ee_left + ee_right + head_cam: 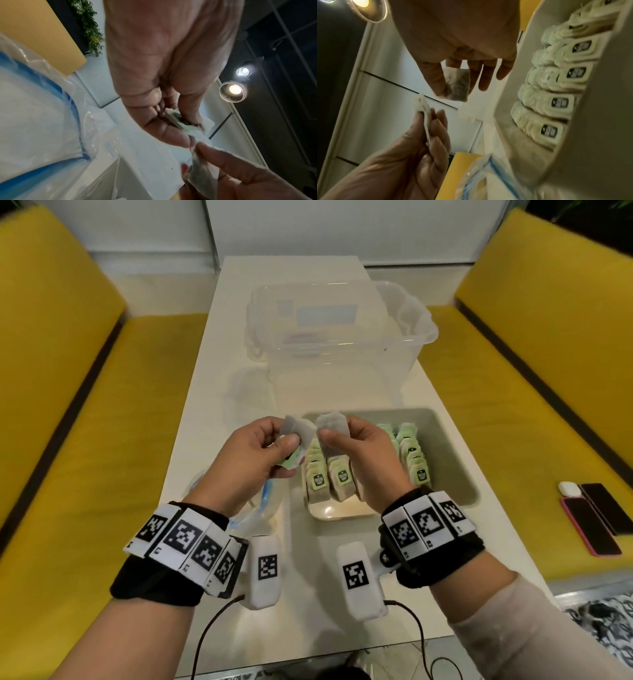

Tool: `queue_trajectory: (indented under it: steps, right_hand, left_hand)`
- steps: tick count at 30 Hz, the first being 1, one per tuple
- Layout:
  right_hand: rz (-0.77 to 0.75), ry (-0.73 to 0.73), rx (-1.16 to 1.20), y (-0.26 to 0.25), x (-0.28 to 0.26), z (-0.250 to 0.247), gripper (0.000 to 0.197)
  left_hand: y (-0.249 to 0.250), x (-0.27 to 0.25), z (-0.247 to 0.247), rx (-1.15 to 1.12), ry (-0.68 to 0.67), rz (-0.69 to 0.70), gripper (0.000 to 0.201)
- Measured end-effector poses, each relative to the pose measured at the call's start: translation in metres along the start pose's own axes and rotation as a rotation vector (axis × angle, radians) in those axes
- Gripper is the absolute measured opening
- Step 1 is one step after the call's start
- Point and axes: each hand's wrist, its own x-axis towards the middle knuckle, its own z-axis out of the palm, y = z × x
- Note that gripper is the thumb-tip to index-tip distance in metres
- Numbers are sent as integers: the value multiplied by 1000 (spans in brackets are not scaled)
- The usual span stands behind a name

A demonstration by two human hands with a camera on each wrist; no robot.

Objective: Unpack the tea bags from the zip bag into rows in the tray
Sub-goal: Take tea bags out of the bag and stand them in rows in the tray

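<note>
Both hands are raised over the left edge of the grey tray (455,460). My left hand (287,440) grips a small bunch of tea bags (299,428) with a green tag showing below the thumb. My right hand (329,433) pinches a single tea bag (334,421) between thumb and fingers; the right wrist view shows this tea bag (458,85) hanging from the fingertips. The two hands' bags almost touch. Several tea bags (342,474) stand in rows in the tray. The clear zip bag (260,508) with a blue seal lies on the table under my left wrist.
A large clear plastic bin (342,320) stands at the back of the white table (205,405). Two phones (589,518) and a small white case (568,487) lie at the table's right edge. Yellow benches (68,405) flank the table on both sides.
</note>
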Motion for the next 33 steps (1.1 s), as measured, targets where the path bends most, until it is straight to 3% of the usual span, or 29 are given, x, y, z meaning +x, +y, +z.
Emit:
queue_trajectory:
  steps: [4,9,17,23,27,29,33]
  right_hand:
    - [-20,13,-210,-10,8,-27,9]
    - [12,-56,-249,-24,11,-48,8]
    - [-29,-226,-434,-42,14,-69,8]
    - [-69,-490,-494,-62,26,-94,38]
    - [-11,-599,-462,-69,34,-103,46]
    - [5,-609,-471,-68,37,-106,43]
    - [-65,-545,-573,-67,42,-103,18]
  left_hand:
    - [-1,3,14,30,-84,-30,15]
    - [-1,9,36,70,-213,-43,10]
    - [1,23,54,-54,-195,-31,18]
    - [-1,30,54,-214,-282,-108,38]
    - [-2,32,55,-280,-297,-121,35]
    - [-3,33,55,-304,-297,-134,33]
    - [-5,33,54,-240,-311,-176,19]
